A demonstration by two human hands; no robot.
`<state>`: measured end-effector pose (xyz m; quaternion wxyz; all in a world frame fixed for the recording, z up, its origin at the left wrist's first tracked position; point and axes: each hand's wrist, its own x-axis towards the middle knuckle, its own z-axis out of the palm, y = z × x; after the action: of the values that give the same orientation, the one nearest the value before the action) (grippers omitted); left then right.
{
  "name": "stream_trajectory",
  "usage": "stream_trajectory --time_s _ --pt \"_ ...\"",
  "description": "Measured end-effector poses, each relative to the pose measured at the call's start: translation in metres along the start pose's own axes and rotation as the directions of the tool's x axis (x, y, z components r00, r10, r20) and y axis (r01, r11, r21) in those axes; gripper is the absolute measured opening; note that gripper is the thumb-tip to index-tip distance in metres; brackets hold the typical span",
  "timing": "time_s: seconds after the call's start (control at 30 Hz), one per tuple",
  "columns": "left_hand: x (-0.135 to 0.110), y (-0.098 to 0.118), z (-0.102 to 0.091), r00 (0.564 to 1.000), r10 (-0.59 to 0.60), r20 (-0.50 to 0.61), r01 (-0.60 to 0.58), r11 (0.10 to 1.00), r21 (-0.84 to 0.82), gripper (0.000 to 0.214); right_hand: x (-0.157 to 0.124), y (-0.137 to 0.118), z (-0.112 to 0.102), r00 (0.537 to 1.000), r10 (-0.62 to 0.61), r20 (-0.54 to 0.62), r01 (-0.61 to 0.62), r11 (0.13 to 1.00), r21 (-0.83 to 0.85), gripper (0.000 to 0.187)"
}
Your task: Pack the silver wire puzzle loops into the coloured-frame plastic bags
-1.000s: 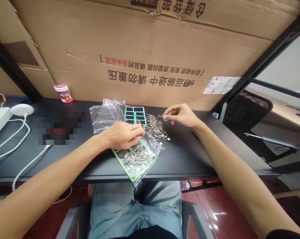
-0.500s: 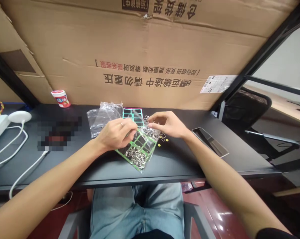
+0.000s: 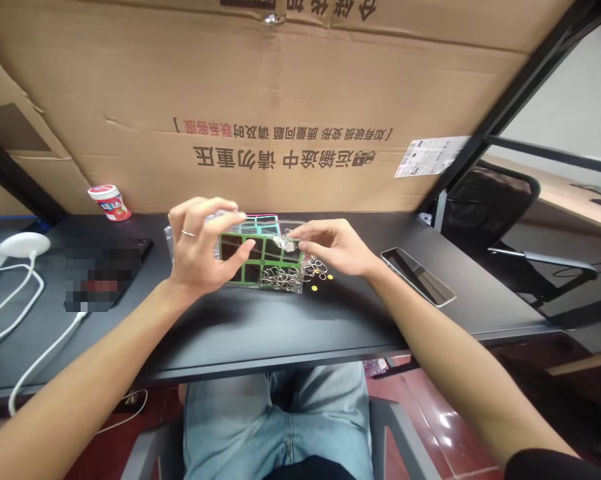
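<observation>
A clear plastic bag (image 3: 238,273) stands tilted up above the desk, with a green-framed black grid card and several metal rings (image 3: 280,279) in its lower right. My right hand (image 3: 338,248) pinches the bag's upper right edge between thumb and fingers. At the bag's left side my left hand (image 3: 198,250) is open, its thumb spread away from the curved fingers in front of the card. Behind it, partly covered, lies a teal-framed card (image 3: 265,223). More loose rings (image 3: 314,267) lie under my right hand, beside small yellow discs (image 3: 314,288).
A phone (image 3: 418,277) lies at the right. At the left are a red-and-white tub (image 3: 109,203), a dark device (image 3: 108,277) with a white cable, and a white round-topped gadget (image 3: 25,245). A cardboard sheet (image 3: 290,87) walls off the desk's back.
My left hand has opened and moved up and left from the bag's top. The bag has been raised and turned from slanting to nearly level. My right hand stays at its upper right.
</observation>
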<state>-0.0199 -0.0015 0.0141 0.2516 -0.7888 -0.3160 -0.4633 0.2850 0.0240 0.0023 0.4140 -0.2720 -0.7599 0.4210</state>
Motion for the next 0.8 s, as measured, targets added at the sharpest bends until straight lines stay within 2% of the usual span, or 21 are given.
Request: stream_trajectory --time_s 0.07,0.13,0.17,0.23,0.27,0.37,0.47,0.53,0.67,0.73,0.8 --pt "0.004 -0.002 -0.002 0.995 -0.102 0.0 0.102 0.993 -0.063 0.075 -0.001 0.002 -0.004 0.999 -0.036 -0.025 0.036 0.999 -0.029 0.028" --pt "0.004 -0.006 0.0 0.974 -0.184 0.129 0.211 0.946 -0.248 0.084 -0.001 0.004 -0.008 0.997 -0.058 -0.048 0.054 0.996 -0.072 0.026" --pt "0.003 -0.009 0.002 0.952 -0.207 0.228 0.277 0.898 -0.343 0.082 -0.001 0.005 -0.01 0.996 -0.059 -0.059 0.054 0.995 -0.09 0.026" --pt "-0.002 -0.012 0.007 0.871 -0.194 0.452 0.409 0.796 -0.446 0.056 0.0 0.006 -0.012 0.997 -0.045 -0.069 0.038 0.994 -0.102 0.026" --pt "-0.005 -0.013 0.009 0.842 -0.218 0.493 0.465 0.757 -0.459 0.046 0.0 0.007 -0.013 0.997 -0.037 -0.073 0.031 0.996 -0.089 0.026" --pt "-0.008 -0.011 0.012 0.836 -0.282 0.471 0.521 0.677 -0.52 0.031 0.002 0.011 -0.015 0.994 -0.03 -0.105 0.03 1.0 -0.004 0.025" --pt "-0.007 -0.011 0.01 0.843 -0.25 0.476 0.511 0.646 -0.567 0.014 0.004 0.015 -0.019 0.987 -0.017 -0.16 0.029 0.997 0.07 0.025" --pt "-0.007 -0.014 0.007 0.837 -0.205 0.507 0.51 0.628 -0.588 0.013 0.004 0.017 -0.022 0.986 0.016 -0.164 0.0 0.996 0.093 0.024" --pt "-0.01 -0.022 0.004 0.839 -0.057 0.542 0.471 0.576 -0.668 0.022 0.003 0.016 -0.024 0.995 0.096 -0.017 -0.094 0.993 0.076 0.018" --pt "-0.011 -0.022 0.004 0.836 -0.027 0.548 0.47 0.552 -0.689 0.026 0.002 0.013 -0.019 0.991 0.115 0.065 -0.116 0.993 0.012 0.014" --pt "-0.011 -0.019 0.005 0.825 -0.039 0.563 0.487 0.555 -0.675 0.03 0.002 0.01 -0.012 0.986 0.113 0.125 -0.108 0.993 -0.044 0.02"
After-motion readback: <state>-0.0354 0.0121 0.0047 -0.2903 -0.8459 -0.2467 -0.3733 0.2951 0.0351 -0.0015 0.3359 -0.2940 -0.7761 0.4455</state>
